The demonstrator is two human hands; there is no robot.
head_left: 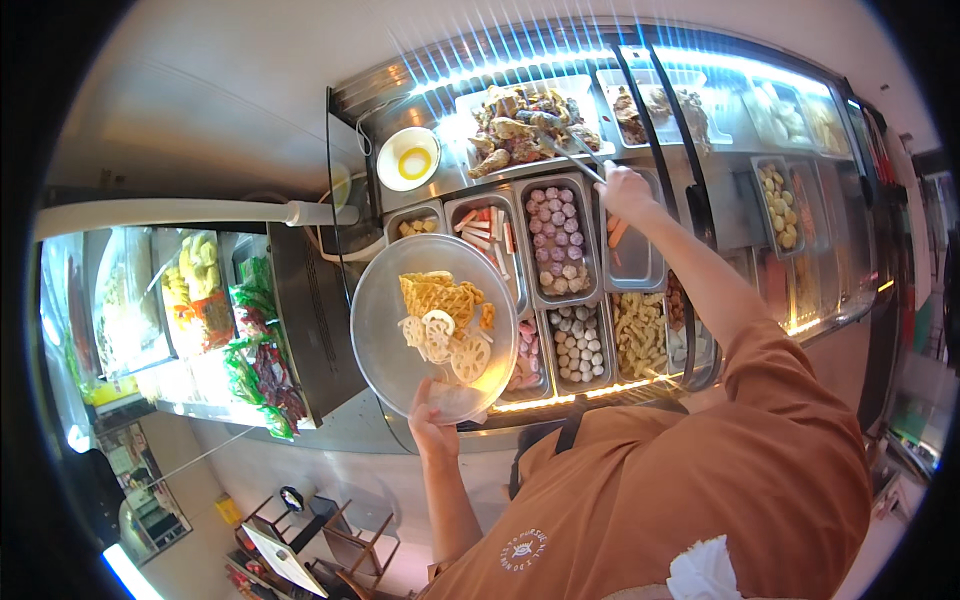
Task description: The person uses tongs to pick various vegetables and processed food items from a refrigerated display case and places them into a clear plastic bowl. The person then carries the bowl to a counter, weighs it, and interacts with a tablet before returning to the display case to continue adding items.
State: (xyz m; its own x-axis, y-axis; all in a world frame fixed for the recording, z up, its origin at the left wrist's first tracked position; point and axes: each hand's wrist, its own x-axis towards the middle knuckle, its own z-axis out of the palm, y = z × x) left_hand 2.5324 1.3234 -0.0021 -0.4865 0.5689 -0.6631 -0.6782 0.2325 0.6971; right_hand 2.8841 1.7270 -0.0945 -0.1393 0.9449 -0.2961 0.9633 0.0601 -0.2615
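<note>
My left hand (pixel 432 418) grips the near rim of a round, translucent bowl (pixel 378 345). Inside lie lotus root slices (pixel 466 356) and a yellow, ridged piece of food (pixel 436 294). Closed around metal tongs (pixel 585 166), my right hand (pixel 627 192) reaches to the far side of the display case. The tong tips are at the right part of a white tray (pixel 535 163) heaped with browned meat pieces (pixel 513 117), drumsticks among them. Whether the tips pinch a piece cannot be made out.
Metal pans hold purplish balls (pixel 556 228), pale balls (pixel 577 346), crab sticks (pixel 480 232) and yellowish twisted pieces (pixel 640 335). A white bowl with yellow liquid (pixel 410 160) stands at the far left. Dark door frames (pixel 690 130) cross the case near my right arm.
</note>
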